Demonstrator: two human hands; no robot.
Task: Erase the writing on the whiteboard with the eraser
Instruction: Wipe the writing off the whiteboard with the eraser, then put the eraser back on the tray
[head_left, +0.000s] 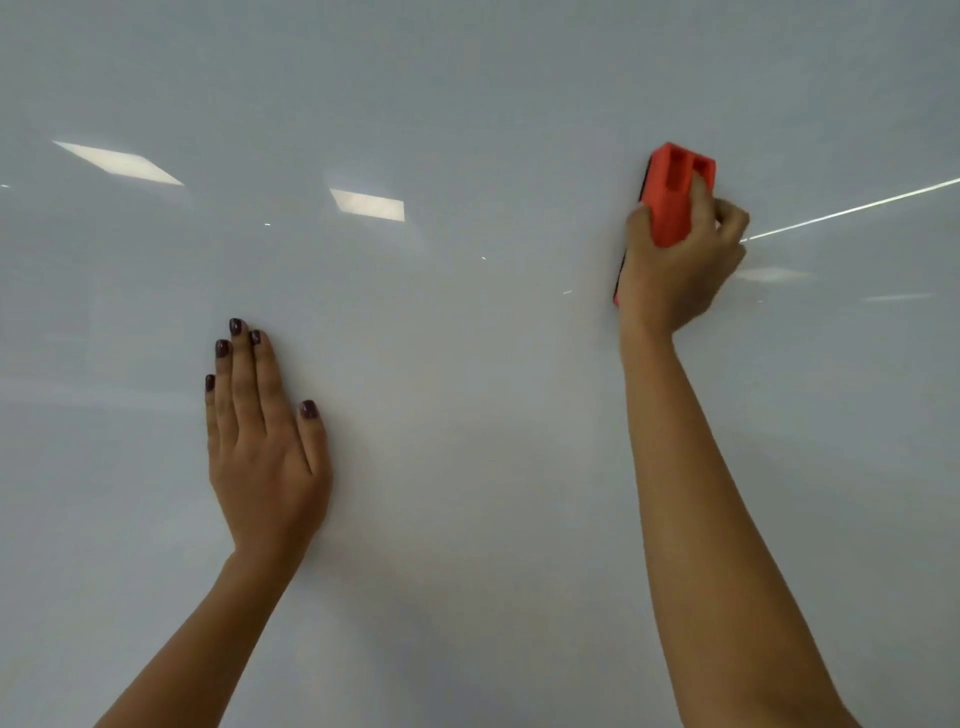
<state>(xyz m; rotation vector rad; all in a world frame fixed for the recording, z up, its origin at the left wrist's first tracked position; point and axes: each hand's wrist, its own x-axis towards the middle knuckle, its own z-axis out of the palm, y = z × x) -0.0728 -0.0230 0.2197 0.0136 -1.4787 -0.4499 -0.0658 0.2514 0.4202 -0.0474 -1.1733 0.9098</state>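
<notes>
A glossy whiteboard (467, 104) fills the whole view. No writing shows on it, only faint smears. My right hand (680, 270) grips a red-orange block eraser (672, 192) at the upper right, its dark felt side pressed flat against the board. The eraser's lower half is hidden by my fingers and palm. My left hand (265, 441) lies flat on the board at the lower left, fingers together and pointing up, holding nothing.
Bright reflections of ceiling lights (122, 162) sit on the board at the upper left and centre. A thin reflected light streak (852, 209) runs to the right of the eraser. No board edge or tray is in view.
</notes>
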